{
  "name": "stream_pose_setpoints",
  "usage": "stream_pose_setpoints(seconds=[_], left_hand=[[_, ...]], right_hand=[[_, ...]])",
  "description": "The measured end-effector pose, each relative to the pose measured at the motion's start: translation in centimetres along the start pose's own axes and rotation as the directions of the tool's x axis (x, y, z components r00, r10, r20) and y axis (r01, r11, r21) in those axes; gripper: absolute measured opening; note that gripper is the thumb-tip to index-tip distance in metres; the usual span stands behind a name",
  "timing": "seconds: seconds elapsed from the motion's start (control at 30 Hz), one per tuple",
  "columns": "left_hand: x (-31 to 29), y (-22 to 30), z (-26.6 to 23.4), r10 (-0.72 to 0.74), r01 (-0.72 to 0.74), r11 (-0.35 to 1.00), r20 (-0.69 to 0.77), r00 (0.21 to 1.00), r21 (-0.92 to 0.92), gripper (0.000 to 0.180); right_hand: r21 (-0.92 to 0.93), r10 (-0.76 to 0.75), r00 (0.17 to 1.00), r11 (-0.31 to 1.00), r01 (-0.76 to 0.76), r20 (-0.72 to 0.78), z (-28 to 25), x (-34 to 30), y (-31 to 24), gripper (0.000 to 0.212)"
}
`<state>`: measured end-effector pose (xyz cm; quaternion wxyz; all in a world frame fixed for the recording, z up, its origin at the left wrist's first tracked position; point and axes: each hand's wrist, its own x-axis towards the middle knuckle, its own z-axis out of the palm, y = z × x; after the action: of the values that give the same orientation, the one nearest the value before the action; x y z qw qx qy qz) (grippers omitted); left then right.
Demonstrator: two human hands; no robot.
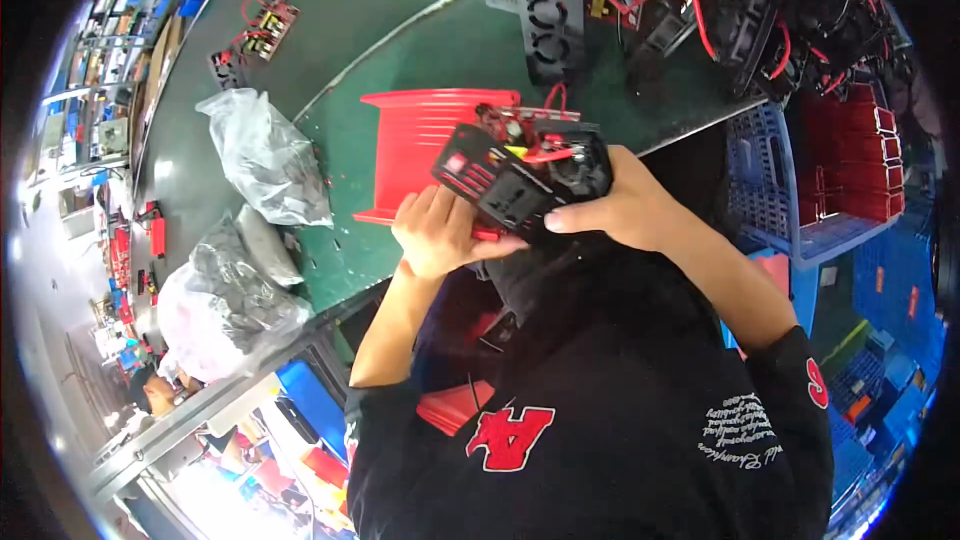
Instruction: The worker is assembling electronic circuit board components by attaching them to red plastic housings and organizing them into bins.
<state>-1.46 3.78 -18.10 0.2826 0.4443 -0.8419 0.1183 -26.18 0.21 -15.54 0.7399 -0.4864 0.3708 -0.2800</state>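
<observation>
At nine to ten o'clock from the middle of the view, two clear plastic bags, the upper one (262, 155) and the lower one (225, 310), lie on the green tabletop (360, 10); they look soft and slippery. At eleven o'clock is the red shell (415, 150), ribbed and open on top. It should be stiff, fairly light and slick, best held by its long edges.

The left hand (437, 230) has its fingers curled at the shell's five o'clock corner, its thumb stretched toward four; whether it grips the shell or the black panel, I cannot tell. That slotted panel (508, 195) is near the middle, tilted over the shell's right side, with a circuit board (515, 123) and a black fan (580, 168) beside it. The unit is probably lopsided toward the fan; the panel's rigid rim is the safe hold, while the wires and small parts would bend or tear.

The right hand (635, 202) pinches the unit, thumb on the panel's four o'clock end, fingers behind the fan side. Toward one to two o'clock sits a pile of similar units (740, 15).
</observation>
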Motion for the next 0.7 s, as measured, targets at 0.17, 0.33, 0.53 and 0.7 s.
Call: stream_pose_setpoints(seconds=[0.17, 0.33, 0.53, 0.7], left_hand=[[-0.6, -0.7, -0.7, -0.017, 0.010, 0.987, 0.043, 0.999, 0.161, 0.069], [2.9, -4.0, -4.1, -0.258, 0.261, 0.957, 0.045, 0.965, -0.127, 0.057], [13.6, -23.9, -9.6, -0.643, 0.644, 0.571, -0.210, 0.737, 0.509, 0.040], [-0.8, -46.5, -15.2, -0.808, 0.572, 0.457, 0.049, 0.587, 0.682, 0.101]], right_hand=[[0.073, -0.062, 0.996, 0.995, 0.066, -0.061, -2.6, -2.5, -0.3, 0.054], [0.293, 0.085, 0.953, 0.956, 0.004, -0.291, -7.9, -8.6, 2.0, 0.075], [0.461, -0.013, 0.898, 0.855, 0.238, -0.440, -6.5, -11.5, 1.2, 0.093], [0.535, -0.028, 0.924, 0.808, 0.246, -0.382, -8.1, -12.7, 4.1, 0.096]])
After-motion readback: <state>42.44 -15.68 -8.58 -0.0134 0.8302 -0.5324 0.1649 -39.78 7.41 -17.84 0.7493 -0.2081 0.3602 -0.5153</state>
